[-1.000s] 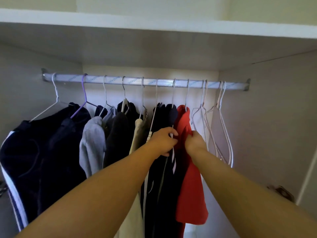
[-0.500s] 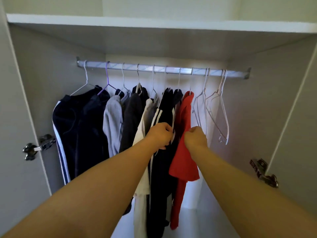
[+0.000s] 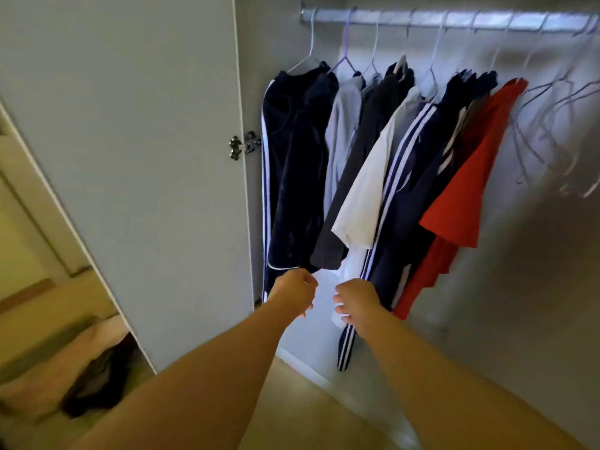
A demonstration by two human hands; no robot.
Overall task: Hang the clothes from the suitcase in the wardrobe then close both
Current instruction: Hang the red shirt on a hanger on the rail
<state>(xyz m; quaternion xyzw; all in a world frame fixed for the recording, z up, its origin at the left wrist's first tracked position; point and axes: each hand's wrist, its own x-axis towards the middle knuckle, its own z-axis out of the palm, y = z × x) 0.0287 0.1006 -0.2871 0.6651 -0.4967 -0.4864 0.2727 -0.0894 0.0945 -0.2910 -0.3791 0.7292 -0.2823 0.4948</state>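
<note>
Your 2 hands have dropped from the red shirt (image 3: 464, 196), which hangs on the rail (image 3: 454, 19), and your view has turned left. Low at the left, dark cloth (image 3: 94, 384) lies on something pink, maybe the suitcase; it is blurred. The door (image 3: 146, 157) stands wide open, leaving free room. Your left hand (image 3: 293, 292) and right hand (image 3: 357, 300) are loosely curled, holding nothing, below the hems. Right of the shirt, empty hangers (image 3: 552, 125) wait for more.

Arms outstretched, left hand (image 3: 293, 292) and right hand (image 3: 355, 300) loosely curled, apart.
</note>
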